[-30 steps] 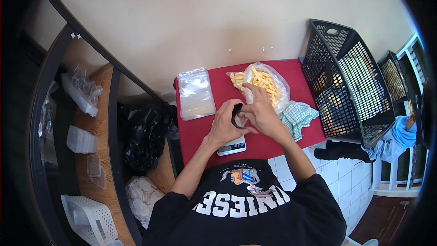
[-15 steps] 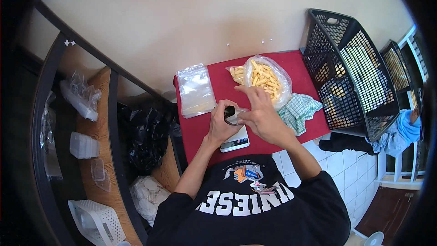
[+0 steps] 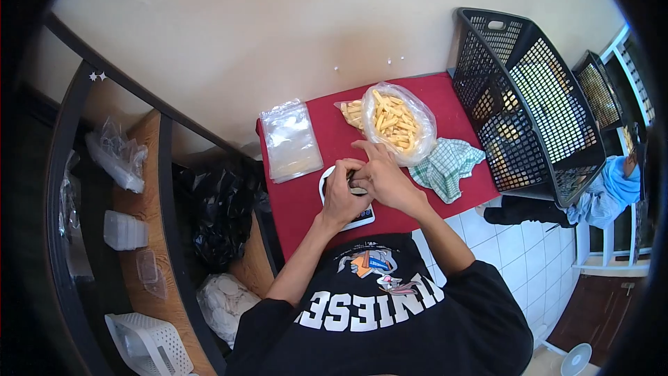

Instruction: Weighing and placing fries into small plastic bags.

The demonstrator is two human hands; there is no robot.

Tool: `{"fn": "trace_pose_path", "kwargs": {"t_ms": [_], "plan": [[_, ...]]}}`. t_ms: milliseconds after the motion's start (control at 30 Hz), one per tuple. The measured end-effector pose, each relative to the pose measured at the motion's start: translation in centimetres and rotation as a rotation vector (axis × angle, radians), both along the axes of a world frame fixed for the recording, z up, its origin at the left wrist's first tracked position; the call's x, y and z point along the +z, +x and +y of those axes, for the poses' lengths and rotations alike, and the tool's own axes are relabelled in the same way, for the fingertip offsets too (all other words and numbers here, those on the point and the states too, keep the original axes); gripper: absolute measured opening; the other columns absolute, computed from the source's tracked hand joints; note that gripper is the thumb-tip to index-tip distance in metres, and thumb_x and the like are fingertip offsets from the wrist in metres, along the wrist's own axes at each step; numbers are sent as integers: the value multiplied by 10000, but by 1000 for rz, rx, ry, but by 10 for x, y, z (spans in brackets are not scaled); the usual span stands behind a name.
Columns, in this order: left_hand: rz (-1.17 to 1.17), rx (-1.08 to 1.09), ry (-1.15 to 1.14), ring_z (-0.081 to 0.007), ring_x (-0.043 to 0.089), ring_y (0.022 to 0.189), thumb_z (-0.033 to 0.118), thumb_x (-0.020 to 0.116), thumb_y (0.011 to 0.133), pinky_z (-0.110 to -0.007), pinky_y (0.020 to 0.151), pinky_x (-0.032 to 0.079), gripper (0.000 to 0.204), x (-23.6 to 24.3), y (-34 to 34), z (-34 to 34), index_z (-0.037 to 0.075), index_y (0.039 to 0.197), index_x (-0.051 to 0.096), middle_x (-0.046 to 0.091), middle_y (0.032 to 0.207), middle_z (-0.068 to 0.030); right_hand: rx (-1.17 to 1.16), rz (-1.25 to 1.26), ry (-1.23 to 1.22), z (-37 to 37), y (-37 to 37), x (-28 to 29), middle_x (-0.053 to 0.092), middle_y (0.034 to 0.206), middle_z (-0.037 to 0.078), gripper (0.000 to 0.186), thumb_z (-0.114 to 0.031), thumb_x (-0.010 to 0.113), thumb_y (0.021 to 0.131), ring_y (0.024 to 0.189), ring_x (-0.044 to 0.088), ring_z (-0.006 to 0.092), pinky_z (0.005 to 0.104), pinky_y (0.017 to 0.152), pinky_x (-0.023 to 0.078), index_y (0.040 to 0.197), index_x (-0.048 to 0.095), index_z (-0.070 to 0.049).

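Both hands meet above a small white digital scale (image 3: 365,219), which they partly cover. Closed round a small clear plastic bag (image 3: 358,190) with a dark patch is my left hand (image 3: 341,193). My right hand (image 3: 387,182) pinches at the same bag from the other side, its index finger stretched out past it. Most of that bag is hidden by the fingers. Just beyond the hands, a large open plastic bag (image 3: 429,120) holds pale yellow stick-shaped snacks (image 3: 395,122). To the left lies a stack of flat clear pouches (image 3: 292,143).
A green-and-white checked cloth (image 3: 451,167) lies right of my hands on the red-covered table (image 3: 278,212). At the table's right end stands a tall black mesh crate (image 3: 532,108). Left are wooden shelves (image 3: 142,198) with plastic tubs (image 3: 125,230) and a black plastic bag (image 3: 221,216).
My hands have drawn closer together, and the right fingers now cover more of the small bag. The view has shifted slightly, moving the scene a little left.
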State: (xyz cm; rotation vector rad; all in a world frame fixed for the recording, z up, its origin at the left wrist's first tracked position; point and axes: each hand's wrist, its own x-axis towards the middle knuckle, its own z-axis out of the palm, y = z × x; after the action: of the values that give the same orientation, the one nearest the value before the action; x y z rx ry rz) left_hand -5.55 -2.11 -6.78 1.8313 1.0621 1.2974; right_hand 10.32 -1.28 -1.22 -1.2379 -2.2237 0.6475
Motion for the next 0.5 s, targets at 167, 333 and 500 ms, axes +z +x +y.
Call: {"fn": "trace_pose_path", "kwargs": {"t_ms": [167,333,500], "plan": [[68,72,111,-320,653,1116,138,982,570,-433,937,561,1162,10,-7,-1,33,1524,326,586,1307,-207,-89,306,-257,-4,9,11,629,1262,222,129,-55,723,869,1097,649,352,432,936,520,964,780,10],[287,100,87,-335,633,1103,296,1029,494,-482,1007,468,1285,27,-11,-14,-3,1532,335,618,1209,-190,-91,437,-18,-16,13,6,716,1092,198,138,-31,722,879,921,712,353,394,830,550,980,755,58],[164,202,-10,-350,675,925,227,986,617,-453,828,537,648,11,-16,-10,13,1099,610,663,982,-157,-241,782,-162,-35,22,20,741,1151,173,85,28,687,942,909,754,234,313,818,603,999,723,80]]}}
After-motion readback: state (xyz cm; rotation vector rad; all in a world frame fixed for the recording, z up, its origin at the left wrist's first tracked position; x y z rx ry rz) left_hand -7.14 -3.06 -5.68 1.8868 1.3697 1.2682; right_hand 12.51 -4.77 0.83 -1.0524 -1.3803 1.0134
